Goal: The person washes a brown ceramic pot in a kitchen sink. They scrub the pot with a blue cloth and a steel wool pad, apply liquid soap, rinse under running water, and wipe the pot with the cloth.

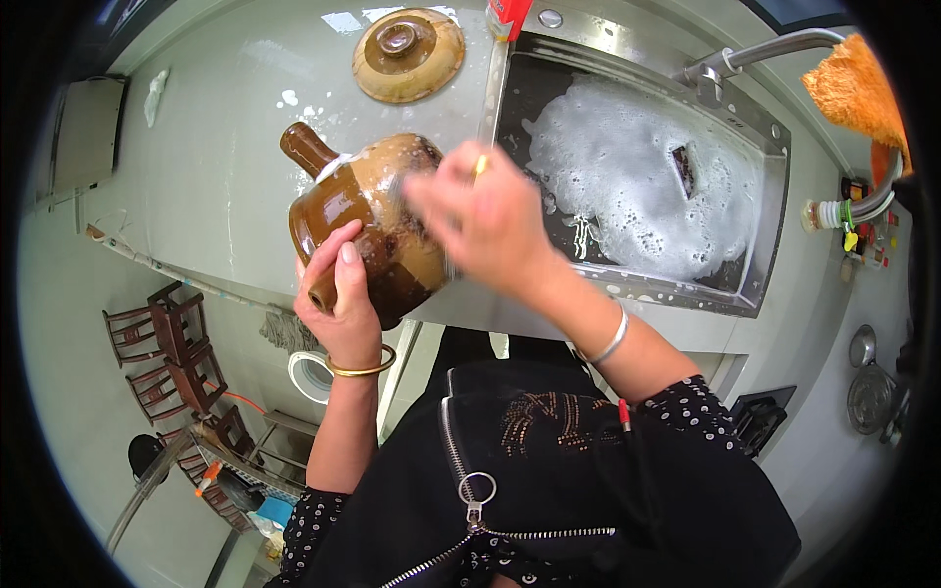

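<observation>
My left hand grips a brown glazed clay pot by its short spout-like handle and rim. The pot lies tilted on its side over the counter, its darkened underside towards the right, and a second, longer handle points up and left. Blurred by motion, my right hand is at the pot's stained base with its fingers bent; what lies under the fingers cannot be made out. Suds cling to the pot near the longer handle. Beyond the pot, its matching clay lid rests knob up on the counter.
To the right is a steel sink holding foamy water and a small dark object. A faucet stands at its back edge, beside an orange fluffy cloth. A red packet stands by the sink's far left corner. Suds dot the grey counter.
</observation>
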`<state>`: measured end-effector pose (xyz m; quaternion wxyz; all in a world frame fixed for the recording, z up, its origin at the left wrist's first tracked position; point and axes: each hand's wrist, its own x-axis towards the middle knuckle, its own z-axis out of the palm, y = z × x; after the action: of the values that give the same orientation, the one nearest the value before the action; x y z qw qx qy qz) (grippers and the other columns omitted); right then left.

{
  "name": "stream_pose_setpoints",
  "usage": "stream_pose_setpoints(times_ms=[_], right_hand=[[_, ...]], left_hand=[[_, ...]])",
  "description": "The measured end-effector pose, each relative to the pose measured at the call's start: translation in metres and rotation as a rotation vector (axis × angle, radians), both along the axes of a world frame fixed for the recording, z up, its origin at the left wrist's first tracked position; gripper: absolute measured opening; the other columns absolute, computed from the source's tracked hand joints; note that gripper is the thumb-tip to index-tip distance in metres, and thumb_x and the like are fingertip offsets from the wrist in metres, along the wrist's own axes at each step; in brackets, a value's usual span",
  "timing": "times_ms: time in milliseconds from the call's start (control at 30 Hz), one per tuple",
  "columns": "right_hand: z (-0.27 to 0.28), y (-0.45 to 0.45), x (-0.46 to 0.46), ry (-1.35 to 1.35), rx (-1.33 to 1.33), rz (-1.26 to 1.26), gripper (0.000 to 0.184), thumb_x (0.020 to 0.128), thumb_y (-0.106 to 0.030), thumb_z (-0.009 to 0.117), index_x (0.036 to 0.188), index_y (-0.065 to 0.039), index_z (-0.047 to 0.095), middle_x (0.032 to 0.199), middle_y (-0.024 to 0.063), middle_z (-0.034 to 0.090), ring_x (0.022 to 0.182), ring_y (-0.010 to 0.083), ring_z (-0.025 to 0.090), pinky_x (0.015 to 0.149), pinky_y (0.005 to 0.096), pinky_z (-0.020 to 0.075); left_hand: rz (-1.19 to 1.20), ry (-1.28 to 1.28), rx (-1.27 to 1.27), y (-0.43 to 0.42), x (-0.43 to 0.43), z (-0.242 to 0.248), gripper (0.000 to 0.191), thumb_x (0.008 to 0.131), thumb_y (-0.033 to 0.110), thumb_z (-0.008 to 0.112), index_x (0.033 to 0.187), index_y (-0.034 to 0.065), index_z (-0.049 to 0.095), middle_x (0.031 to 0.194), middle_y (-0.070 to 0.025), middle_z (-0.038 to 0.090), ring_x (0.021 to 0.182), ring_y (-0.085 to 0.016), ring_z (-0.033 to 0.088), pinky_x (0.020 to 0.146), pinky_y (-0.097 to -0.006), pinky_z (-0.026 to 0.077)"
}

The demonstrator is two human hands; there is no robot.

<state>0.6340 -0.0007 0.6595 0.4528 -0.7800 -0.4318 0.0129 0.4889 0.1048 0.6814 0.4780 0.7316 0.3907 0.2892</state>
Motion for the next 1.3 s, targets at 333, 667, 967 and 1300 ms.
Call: stream_pose_setpoints(times_ms=[333,667,967,1300], right_hand=[[-0.004,0.009,0.001,0.048,0.032,0.04,0.001,0.077,-0.015,0.064,0.076,-0.014,0.064,0.08,0.0043,0.055,0.077,0.024,0.058,0.061,0.0341,0.0493],[-0.005,0.015,0.011,0.193,-0.137,0.016,0.014,0.085,-0.022,0.06,0.081,-0.008,0.061,0.087,0.0126,0.059,0.081,0.0334,0.06,0.067,0.0426,0.0518],[-0.001,0.03,0.011,0.174,-0.205,-0.046,0.016,0.079,-0.023,0.064,0.083,-0.007,0.064,0.086,0.018,0.062,0.079,0.0352,0.064,0.067,0.0444,0.0536],[-0.01,0.041,0.018,0.069,-0.185,-0.059,0.019,0.081,-0.024,0.062,0.078,-0.006,0.063,0.077,0.0152,0.065,0.075,0.0323,0.066,0.065,0.0436,0.0543]], left_hand=[[-0.046,0.035,0.029,0.009,-0.007,-0.004,0.021,0.088,0.01,0.058,0.101,-0.0009,0.071,0.099,-0.0097,0.067,0.098,-0.019,0.057,0.092,-0.0318,0.042],[-0.193,0.058,0.146,0.016,-0.014,-0.004,0.028,0.089,0.016,0.055,0.101,-0.004,0.07,0.099,-0.0124,0.069,0.099,-0.021,0.058,0.095,-0.0348,0.04],[-0.226,0.076,0.155,0.01,-0.015,-0.003,0.03,0.089,0.017,0.054,0.103,-0.0052,0.069,0.102,-0.0138,0.067,0.097,-0.021,0.059,0.092,-0.0335,0.043],[-0.197,0.084,0.108,0.007,-0.015,-0.004,0.029,0.088,0.016,0.055,0.102,-0.0054,0.069,0.103,-0.0149,0.066,0.101,-0.022,0.059,0.095,-0.034,0.041]])
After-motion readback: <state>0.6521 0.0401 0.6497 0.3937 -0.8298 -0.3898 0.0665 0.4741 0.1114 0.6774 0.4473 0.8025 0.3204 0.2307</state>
